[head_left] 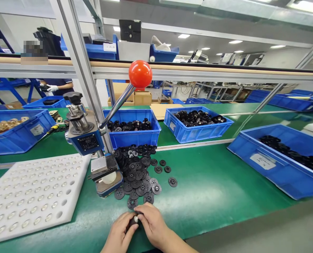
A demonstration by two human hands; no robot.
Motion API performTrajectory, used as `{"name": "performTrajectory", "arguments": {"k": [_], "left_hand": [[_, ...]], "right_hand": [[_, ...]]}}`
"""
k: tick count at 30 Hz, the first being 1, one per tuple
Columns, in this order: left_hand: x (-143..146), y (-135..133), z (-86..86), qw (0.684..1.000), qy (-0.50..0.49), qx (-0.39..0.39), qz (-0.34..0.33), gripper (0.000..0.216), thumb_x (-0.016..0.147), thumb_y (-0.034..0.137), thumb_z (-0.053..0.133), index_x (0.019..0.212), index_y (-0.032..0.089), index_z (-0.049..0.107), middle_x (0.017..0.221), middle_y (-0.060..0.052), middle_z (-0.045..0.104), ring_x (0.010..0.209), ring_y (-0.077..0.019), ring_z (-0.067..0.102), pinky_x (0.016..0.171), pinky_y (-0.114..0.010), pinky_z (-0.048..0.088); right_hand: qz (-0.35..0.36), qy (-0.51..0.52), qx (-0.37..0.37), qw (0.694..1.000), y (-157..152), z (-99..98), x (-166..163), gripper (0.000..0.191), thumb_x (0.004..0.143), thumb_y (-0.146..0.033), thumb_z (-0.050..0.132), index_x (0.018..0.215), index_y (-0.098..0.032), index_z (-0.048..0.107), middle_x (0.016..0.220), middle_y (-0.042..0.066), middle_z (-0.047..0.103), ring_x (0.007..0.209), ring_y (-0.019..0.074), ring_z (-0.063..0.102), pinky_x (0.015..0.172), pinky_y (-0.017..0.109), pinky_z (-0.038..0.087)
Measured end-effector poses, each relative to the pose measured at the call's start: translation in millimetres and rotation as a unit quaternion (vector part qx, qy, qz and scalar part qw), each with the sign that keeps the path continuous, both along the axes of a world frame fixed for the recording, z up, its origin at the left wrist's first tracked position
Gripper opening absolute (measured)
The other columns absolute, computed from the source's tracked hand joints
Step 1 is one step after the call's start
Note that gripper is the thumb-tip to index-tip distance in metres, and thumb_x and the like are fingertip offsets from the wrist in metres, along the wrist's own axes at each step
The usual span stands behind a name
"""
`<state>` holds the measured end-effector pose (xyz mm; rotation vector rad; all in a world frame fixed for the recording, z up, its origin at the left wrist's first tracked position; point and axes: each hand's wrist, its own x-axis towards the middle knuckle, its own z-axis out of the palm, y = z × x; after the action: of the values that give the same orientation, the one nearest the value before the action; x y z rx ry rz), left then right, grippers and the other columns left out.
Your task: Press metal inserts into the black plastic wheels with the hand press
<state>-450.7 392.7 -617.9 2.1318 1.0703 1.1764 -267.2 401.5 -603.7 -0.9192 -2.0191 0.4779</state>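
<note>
My left hand and my right hand meet at the front edge of the green table. Together they pinch a small black disc part with a little white piece at its middle. Both sets of fingers are curled round it. Just beyond my hands lies a loose pile of black disc parts. To the left of the pile stands a hand press with a long lever topped by a red ball knob.
A white tray of small round pieces lies at the left. Blue bins of black parts stand behind the pile and at the right. Another blue bin sits far left. A person in white gloves works behind the shelf.
</note>
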Motion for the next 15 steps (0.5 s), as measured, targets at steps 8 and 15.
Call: {"name": "performTrajectory", "arguments": {"k": [8, 15], "left_hand": [[-1.6, -0.6, 0.9, 0.996, -0.022, -0.081, 0.039, 0.028, 0.093, 0.04, 0.056, 0.1, 0.019, 0.073, 0.09, -0.01, 0.077, 0.078, -0.0205, 0.074, 0.073, -0.026, 0.06], [-1.3, -1.9, 5.3, 0.988, -0.029, -0.134, 0.067, 0.033, 0.09, 0.048, 0.056, 0.085, 0.02, 0.072, 0.074, -0.008, 0.072, 0.066, -0.0208, 0.068, 0.063, -0.027, 0.056]], "right_hand": [[0.027, -0.052, 0.054, 0.997, -3.1, 14.3, 4.2, 0.051, 0.098, -0.031, 0.048, 0.146, -0.016, 0.041, 0.133, 0.016, 0.061, 0.123, 0.0227, 0.059, 0.103, 0.04, 0.051], [0.051, -0.118, 0.008, 0.992, -5.0, 7.1, 8.5, 0.073, 0.091, -0.053, 0.058, 0.151, -0.018, 0.036, 0.142, 0.019, 0.053, 0.132, 0.0288, 0.052, 0.109, 0.049, 0.045]]}}
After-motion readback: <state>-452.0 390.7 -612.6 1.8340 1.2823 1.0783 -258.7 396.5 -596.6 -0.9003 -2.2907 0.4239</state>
